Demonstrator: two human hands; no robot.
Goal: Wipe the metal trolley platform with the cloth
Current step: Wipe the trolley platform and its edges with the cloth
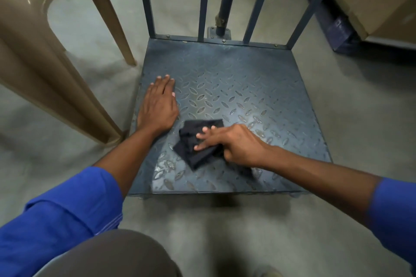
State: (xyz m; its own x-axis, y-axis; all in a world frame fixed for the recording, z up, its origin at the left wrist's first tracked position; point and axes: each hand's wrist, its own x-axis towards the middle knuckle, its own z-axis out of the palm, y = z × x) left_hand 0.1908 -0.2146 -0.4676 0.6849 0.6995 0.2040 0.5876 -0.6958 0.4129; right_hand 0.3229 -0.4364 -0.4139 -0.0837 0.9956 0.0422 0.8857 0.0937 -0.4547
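Note:
The metal trolley platform is a dark blue-grey tread plate lying low on the floor in front of me. A crumpled dark cloth lies on its near left part. My right hand presses on the cloth, with fingers stretched over it and part of the cloth gathered under the palm. My left hand rests flat on the platform's left edge, fingers together, holding nothing. The near strip of the plate looks shiny and wet.
Blue upright bars of the trolley handle rise at the platform's far edge. A beige plastic chair stands close on the left. Cardboard boxes on a blue pallet sit at the far right. Grey concrete floor surrounds the trolley.

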